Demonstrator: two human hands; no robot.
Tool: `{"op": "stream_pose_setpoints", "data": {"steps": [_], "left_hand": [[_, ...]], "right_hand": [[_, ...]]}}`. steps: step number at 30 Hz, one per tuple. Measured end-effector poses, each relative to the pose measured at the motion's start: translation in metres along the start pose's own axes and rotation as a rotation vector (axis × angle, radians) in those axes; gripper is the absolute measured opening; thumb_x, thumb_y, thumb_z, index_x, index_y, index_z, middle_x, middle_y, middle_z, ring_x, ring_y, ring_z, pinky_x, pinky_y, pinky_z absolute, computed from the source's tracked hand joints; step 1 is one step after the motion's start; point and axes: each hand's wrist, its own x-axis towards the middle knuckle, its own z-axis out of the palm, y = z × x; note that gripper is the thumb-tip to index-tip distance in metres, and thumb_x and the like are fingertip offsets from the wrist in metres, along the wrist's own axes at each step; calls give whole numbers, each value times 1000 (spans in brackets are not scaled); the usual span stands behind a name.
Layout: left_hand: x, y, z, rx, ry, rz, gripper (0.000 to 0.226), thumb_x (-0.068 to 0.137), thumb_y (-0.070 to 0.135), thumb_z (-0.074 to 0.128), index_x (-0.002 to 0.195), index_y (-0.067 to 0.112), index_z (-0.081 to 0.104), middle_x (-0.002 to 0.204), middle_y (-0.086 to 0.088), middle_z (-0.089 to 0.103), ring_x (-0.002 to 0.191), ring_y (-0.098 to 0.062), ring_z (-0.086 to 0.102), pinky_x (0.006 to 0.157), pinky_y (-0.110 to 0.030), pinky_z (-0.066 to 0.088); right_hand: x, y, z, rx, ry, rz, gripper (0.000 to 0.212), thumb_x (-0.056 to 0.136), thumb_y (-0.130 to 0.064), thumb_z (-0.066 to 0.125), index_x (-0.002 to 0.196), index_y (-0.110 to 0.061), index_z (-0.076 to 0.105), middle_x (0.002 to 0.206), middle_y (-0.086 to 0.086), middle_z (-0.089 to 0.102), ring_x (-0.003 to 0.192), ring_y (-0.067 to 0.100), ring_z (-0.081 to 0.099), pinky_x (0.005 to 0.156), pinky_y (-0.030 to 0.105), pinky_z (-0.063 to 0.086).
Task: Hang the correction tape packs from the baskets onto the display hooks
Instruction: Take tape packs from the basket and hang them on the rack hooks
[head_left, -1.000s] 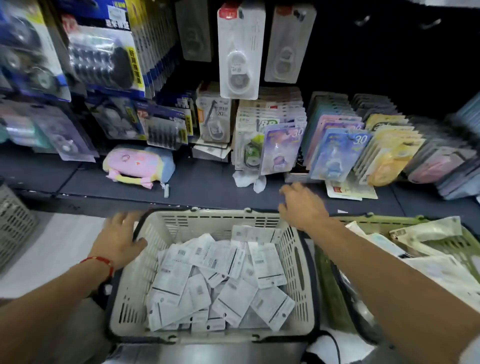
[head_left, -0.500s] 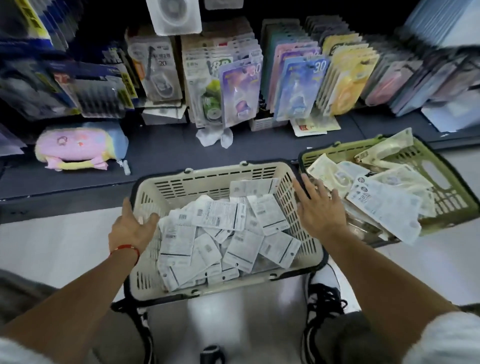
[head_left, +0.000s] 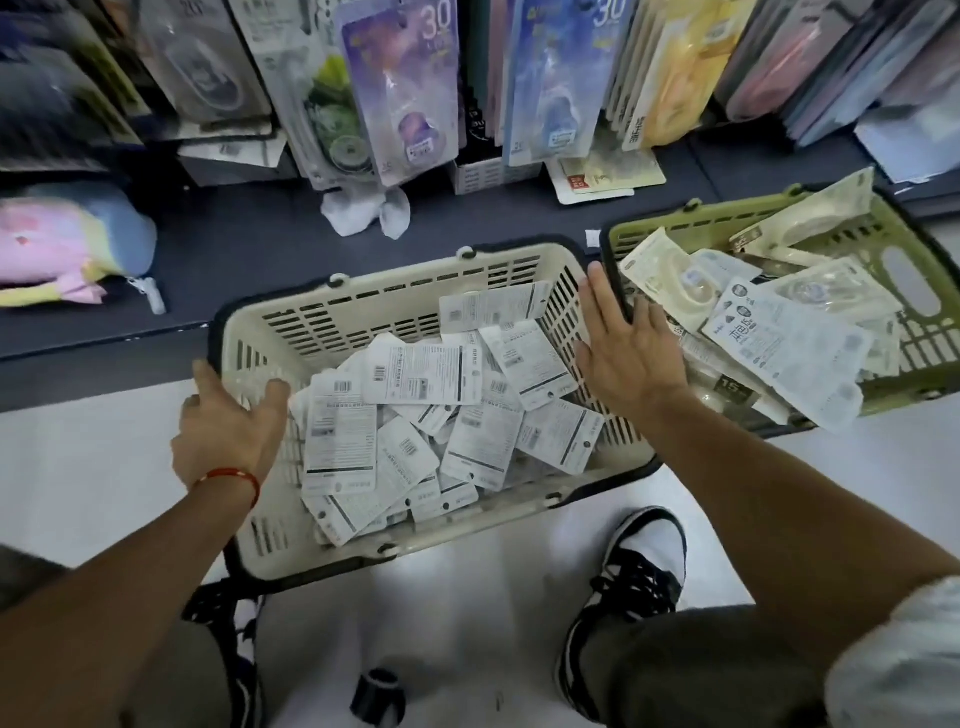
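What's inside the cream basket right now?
The cream basket holds a loose heap of white correction tape packs, mostly lying printed back up. The lower packs and the basket floor are covered.

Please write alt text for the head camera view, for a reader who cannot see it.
A person's left hand and right hand rest on opposite sides of a cream basket full of white correction tape packs. A green basket with more packs stands at its right, below a display shelf.

I see a pastel plush pencil case (head_left: 62, 249) at the dark shelf's (head_left: 249, 249) left end, a crumpled white wrapper (head_left: 363, 210) mid-shelf, and a black-white sneaker (head_left: 636, 566) on the pale floor.
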Motion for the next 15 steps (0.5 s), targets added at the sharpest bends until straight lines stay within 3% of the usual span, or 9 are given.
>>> {"op": "stream_pose_setpoints", "data": {"steps": [4, 7, 11, 15], "left_hand": [[-4, 28, 22, 13, -26, 88, 90, 91, 61, 56, 161, 15, 22, 138, -30, 54, 116, -56, 57, 97, -60, 47], [-10, 50, 36, 33, -40, 136, 93, 95, 54, 61, 166, 20, 11, 144, -28, 48, 113, -56, 59, 91, -57, 49], [-12, 62, 42, 49, -84, 163, 98, 94, 55, 62, 166, 19, 8, 144, -28, 44, 109, -56, 60, 86, -55, 49], [-12, 59, 41, 49, -98, 181, 101, 94, 54, 64, 167, 21, 4, 144, -25, 45, 109, -53, 61, 86, -53, 49]], "right_hand": [[-1, 36, 12, 74, 25, 38, 83, 105, -52, 28, 167, -7, -5, 175, 9, -20, 115, 49, 55, 95, 55, 53], [-3, 62, 17, 126, 12, 33, 94, 101, -62, 36, 167, -6, -3, 175, 10, -19, 123, 49, 50, 103, 58, 50], [-6, 78, 16, 97, -36, 31, 110, 92, -79, 25, 166, -5, -8, 173, 12, -23, 133, 49, 44, 109, 57, 45], [-5, 78, 17, 137, -48, 21, 107, 91, -77, 33, 167, -12, -4, 175, 10, -20, 136, 51, 43, 109, 58, 44]]}}
